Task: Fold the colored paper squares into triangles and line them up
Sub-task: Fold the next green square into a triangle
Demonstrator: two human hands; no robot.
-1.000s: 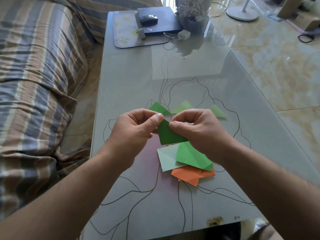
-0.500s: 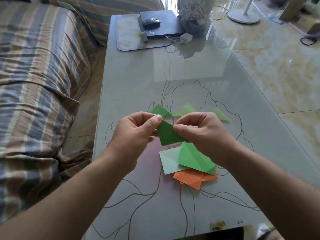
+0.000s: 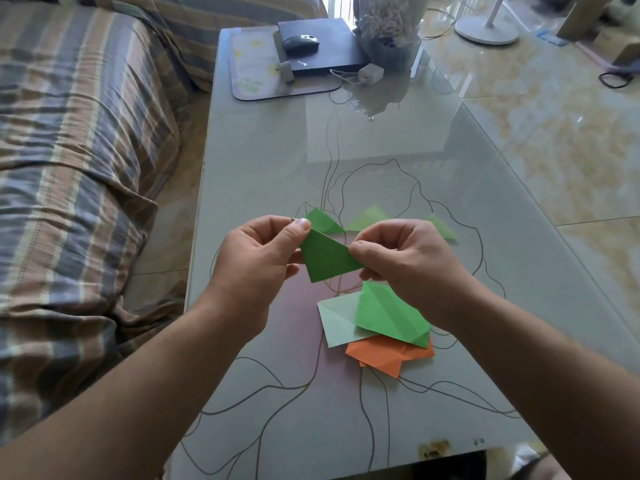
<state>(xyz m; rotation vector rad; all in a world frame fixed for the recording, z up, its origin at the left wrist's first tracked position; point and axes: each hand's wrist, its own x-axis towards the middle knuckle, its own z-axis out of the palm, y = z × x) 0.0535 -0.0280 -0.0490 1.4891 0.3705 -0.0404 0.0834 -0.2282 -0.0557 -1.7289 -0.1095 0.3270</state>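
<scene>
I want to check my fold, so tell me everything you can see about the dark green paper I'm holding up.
The dark green paper looks like thin, matte craft paper, folded into a triangle with one long crisp edge running from upper left to lower right. It is held in the air above the table, tilted. The left hand pinches its upper left corner with thumb on top; the right hand pinches its right corner. Nothing else touches it.

Home living room: striped sofa [image 3: 79, 140], glass coffee table [image 3: 263, 161], tiled floor [image 3: 540, 140].
</scene>
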